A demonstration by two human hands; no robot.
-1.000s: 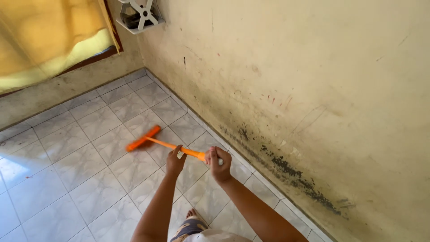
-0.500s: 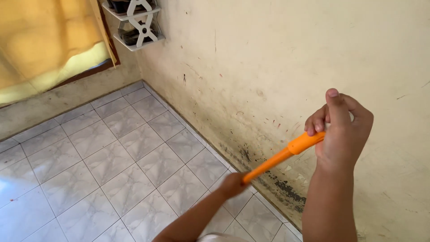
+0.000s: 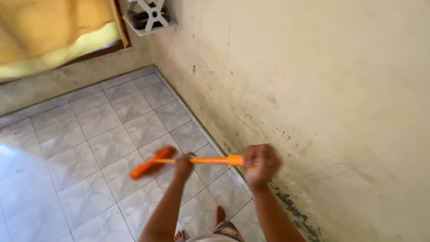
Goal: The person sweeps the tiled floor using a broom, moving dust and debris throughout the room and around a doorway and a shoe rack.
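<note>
Low over the tiled floor (image 3: 89, 148), near the corner of the room, both hands grip an orange broom (image 3: 179, 162). Its right hand (image 3: 262, 163) is curled shut around the top end of the handle, fingers wrapped over it and the knuckles turned up; the end of the handle is hidden inside the fist. Its left hand (image 3: 184, 166) is closed round the handle further down, about midway along it, with the handle passing through the fist and coming out on both sides. Both hands are blurred, so the single fingers cannot be told apart, but neither is spread. Between the hands the handle runs almost level, and past the left hand it goes on to the orange head (image 3: 150, 167), which lies slantwise at or just over the floor; the blur hides whether it touches the tiles. The broom is well out from the person's body, in front of the two bare feet (image 3: 219, 215) that show at the lower edge, and it lies near the foot of the wall (image 3: 313, 89). That wall is cream, scuffed and marked, with a dark patch of stain (image 3: 293, 210) along its base just beside the right forearm. At the top left a yellow curtain (image 3: 53, 31) hangs over a window, and a small white corner shelf (image 3: 150, 15) sits in the corner beside it.
</note>
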